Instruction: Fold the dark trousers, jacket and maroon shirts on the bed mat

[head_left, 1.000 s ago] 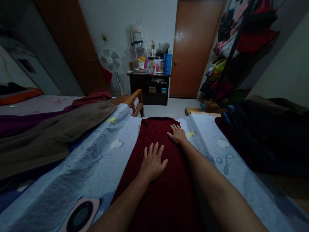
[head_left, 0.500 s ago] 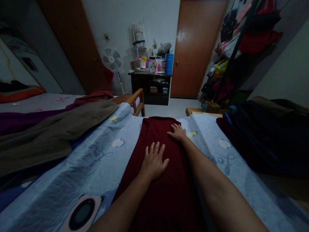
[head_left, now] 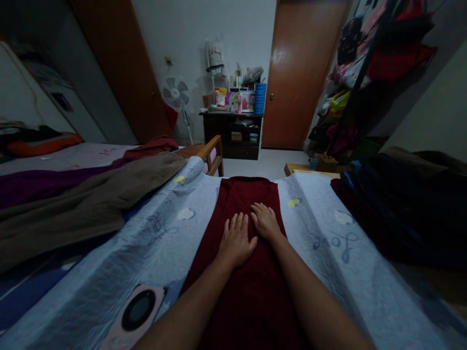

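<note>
A dark red garment [head_left: 251,301] lies lengthwise on a pale blue printed blanket [head_left: 321,233], its far end reaching the blanket's back edge. My left hand [head_left: 238,241] rests palm down on the garment's middle, fingers stretched away from me. Close beside it, my right hand [head_left: 265,222] lies flat on the same cloth, a little farther off, with its fingers pointing to the upper left. Both hands press on the fabric and hold nothing. The exact kind of garment cannot be made out, as my forearms cover part of it.
A pink square device with a round dark face [head_left: 138,311] lies on the blanket at the lower left. Brown trousers [head_left: 146,180] are spread at left. A pile of dark folded clothes [head_left: 412,204] sits at right. Beyond stand a fan [head_left: 177,92] and a dark cabinet [head_left: 215,136].
My right hand has slid from the garment's right edge inward and toward me, coming beside my left hand. The left hand stays nearly in place. The view has shifted slightly.
</note>
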A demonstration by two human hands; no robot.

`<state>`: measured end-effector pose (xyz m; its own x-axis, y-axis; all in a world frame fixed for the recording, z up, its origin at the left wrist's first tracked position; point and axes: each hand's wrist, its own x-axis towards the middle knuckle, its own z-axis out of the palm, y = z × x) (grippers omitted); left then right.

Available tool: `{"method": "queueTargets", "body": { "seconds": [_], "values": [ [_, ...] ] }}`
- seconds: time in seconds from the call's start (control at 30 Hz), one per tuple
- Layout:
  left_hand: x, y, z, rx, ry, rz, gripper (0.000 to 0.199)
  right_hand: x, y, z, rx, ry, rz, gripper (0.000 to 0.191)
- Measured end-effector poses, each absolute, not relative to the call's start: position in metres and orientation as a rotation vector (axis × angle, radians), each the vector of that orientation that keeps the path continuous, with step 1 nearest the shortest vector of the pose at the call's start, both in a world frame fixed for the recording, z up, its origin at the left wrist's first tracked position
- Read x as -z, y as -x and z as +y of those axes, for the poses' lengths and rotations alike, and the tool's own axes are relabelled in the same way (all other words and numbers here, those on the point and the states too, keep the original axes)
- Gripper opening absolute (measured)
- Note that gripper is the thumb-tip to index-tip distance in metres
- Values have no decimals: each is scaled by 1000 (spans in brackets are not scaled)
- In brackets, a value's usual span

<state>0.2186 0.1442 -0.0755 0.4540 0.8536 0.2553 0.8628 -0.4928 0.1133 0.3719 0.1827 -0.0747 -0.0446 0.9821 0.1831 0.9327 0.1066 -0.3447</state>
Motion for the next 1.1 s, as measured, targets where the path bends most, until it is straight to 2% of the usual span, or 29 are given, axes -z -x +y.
{"method": "queueTargets", "body": {
  "seconds": [0.2,0.37,0.53,0.8,0.97,1.1],
  "values": [
    [76,-217,146,454,2594,-1647,58,67,-372,181,-231,1877,-2035,46],
    [76,-217,145,474,2582,-1629,57,62,-371,182,-173,1806,-1946,49],
    [73,-216,147,467,2580,-1660,54,68,-366,182,-312,1579,-2060,47],
    [71,-214,152,450,2611,-1795,50,63,-363,173,-376,1627,-2238,50],
    [60,-211,180,408,2732,-1944,49,60,-360,172,-371,1685,-2273,54],
    [55,-208,224,275,2823,-1822,50,59,-359,172,-366,1688,-2264,54]
  ]
}}
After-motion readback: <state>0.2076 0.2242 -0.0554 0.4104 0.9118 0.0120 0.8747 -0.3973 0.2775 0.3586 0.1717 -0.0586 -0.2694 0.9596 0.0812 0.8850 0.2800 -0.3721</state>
